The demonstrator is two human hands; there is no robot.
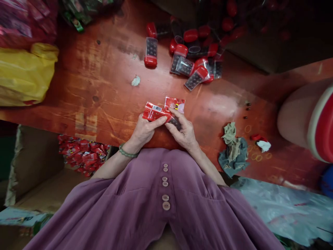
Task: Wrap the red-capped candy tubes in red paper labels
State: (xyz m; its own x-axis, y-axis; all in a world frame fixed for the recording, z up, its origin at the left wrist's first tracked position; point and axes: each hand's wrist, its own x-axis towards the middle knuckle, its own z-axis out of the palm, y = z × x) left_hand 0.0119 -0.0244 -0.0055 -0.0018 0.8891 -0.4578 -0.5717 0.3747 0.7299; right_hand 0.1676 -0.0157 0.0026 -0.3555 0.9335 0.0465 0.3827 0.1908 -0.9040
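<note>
Close in front of my body, both hands are together over the table's near edge. My left hand (pixel 145 130) pinches a red printed wrapper (pixel 152 111) with a barcode, its thumb lying on top. The fingers of my right hand (pixel 185 133) are closed around a small clear tube of dark balls (pixel 174 121), partly hidden by them. Sticking up behind those fingers is a second red printed piece (pixel 171 102); whether it joins the first wrapper I cannot tell. Farther off lies a pile of red-capped clear tubes (pixel 194 81) filled with dark balls.
A carton with many red packets (pixel 88 156) stands below the table at left. A yellow bag (pixel 23 76) lies at far left. Rags (pixel 234 152), rubber bands (pixel 258 158) and a white tub with a red lid (pixel 296 118) are on the right.
</note>
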